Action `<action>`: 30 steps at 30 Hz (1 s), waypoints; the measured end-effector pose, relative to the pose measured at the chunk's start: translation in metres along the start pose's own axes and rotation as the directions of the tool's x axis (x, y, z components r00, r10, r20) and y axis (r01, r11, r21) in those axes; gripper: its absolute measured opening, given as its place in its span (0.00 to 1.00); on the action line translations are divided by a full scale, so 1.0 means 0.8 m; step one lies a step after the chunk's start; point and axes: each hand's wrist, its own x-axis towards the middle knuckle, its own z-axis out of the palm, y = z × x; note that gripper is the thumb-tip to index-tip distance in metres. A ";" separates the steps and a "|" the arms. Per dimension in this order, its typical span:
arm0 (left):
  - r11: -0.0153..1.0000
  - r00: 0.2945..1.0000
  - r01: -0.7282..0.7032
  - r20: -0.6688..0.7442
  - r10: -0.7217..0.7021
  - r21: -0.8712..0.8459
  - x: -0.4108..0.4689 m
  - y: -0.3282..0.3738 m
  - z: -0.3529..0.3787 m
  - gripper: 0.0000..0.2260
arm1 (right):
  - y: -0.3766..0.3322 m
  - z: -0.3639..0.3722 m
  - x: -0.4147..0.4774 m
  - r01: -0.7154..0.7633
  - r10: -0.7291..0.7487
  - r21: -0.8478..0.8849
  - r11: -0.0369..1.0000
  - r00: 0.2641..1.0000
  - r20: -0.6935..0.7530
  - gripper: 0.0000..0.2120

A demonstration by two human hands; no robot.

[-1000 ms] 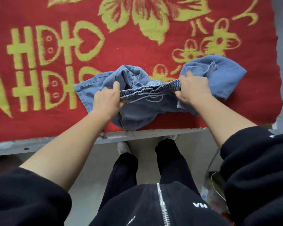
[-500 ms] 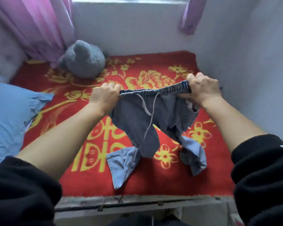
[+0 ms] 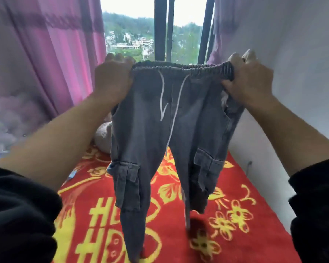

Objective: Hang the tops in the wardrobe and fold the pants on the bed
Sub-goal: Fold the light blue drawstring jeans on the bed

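Pants (image 3: 150,130): grey-blue denim, held up by the waistband (image 3: 179,67) in the centre of the frame, spread flat and facing the camera, with both legs hanging down over the bed.

Left hand (image 3: 112,78): grip closed round the left end of the waistband, fingers curled over its top edge.
Right hand (image 3: 249,78): grip closed round the right end, cloth bunched under the thumb.
Black sleeves (image 3: 17,215) are pushed up and both forearms are bare.

White drawstring (image 3: 176,111) hangs loose down the front. There is a cargo pocket on each leg, at left (image 3: 126,183) and at right (image 3: 207,168). The left leg runs to the bottom edge of the frame; I cannot tell whether it touches the bed. The right leg ends higher, with a dark patch on the blanket below it.

Surroundings: a plush toy (image 3: 103,137) lies on the bed behind the pants, left of centre, partly hidden by them and by the left forearm. A pale fluffy shape (image 3: 6,120) at the left edge is too blurred to identify.

Surface: the bed is covered by a red blanket (image 3: 245,234) with a yellow flower and character pattern.

Room: a pink curtain (image 3: 55,54) fills the upper left. The window (image 3: 133,35) at top centre has dark frame bars and shows hillside buildings outside. A paler curtain (image 3: 222,35) hangs to its right. A white wall (image 3: 292,44) runs along the right side of the bed.
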 end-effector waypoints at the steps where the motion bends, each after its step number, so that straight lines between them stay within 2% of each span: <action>1: 1.000 1.000 -0.002 -0.023 0.002 0.001 0.006 -0.004 -0.008 0.12 | -0.002 -0.011 0.004 0.000 0.000 -0.003 1.000 1.000 -0.016 0.23; 5: 0.999 0.996 0.035 -0.081 -0.037 -0.015 0.020 -0.013 -0.029 0.09 | -0.013 -0.038 0.013 -0.006 0.005 -0.027 1.000 1.000 -0.024 0.22; 10: 0.959 0.976 0.185 -0.075 -0.205 -0.214 0.023 -0.015 -0.044 0.12 | -0.021 -0.053 0.015 -0.001 0.000 -0.021 1.000 0.999 -0.052 0.19; 14: 0.918 0.966 0.230 -0.034 -0.254 -0.322 0.031 -0.020 -0.054 0.12 | -0.023 -0.064 0.022 0.017 -0.017 0.001 1.000 0.997 -0.076 0.28; 20: 0.864 0.966 0.257 0.090 -0.242 -0.432 0.047 -0.027 -0.050 0.12 | -0.022 -0.059 0.043 0.112 -0.118 -0.110 0.988 0.992 -0.046 0.36; 23: 0.819 0.955 0.296 0.171 -0.243 -0.491 0.053 -0.033 -0.028 0.12 | -0.023 -0.046 0.056 0.134 -0.123 -0.148 0.980 0.989 0.082 0.32; 25: 0.810 0.949 0.308 0.226 -0.221 -0.500 0.055 -0.035 -0.004 0.10 | -0.024 -0.034 0.069 0.117 -0.089 -0.080 0.990 0.953 0.290 0.25; 28: 0.775 0.905 0.380 0.375 -0.199 -0.505 0.060 -0.037 0.044 0.07 | -0.018 -0.006 0.099 -0.098 -0.069 0.217 0.971 0.756 0.651 0.18; 30: 0.761 0.845 0.431 0.512 -0.153 -0.484 0.066 -0.037 0.081 0.06 | -0.005 0.030 0.117 -0.233 -0.070 0.281 0.931 0.642 0.763 0.15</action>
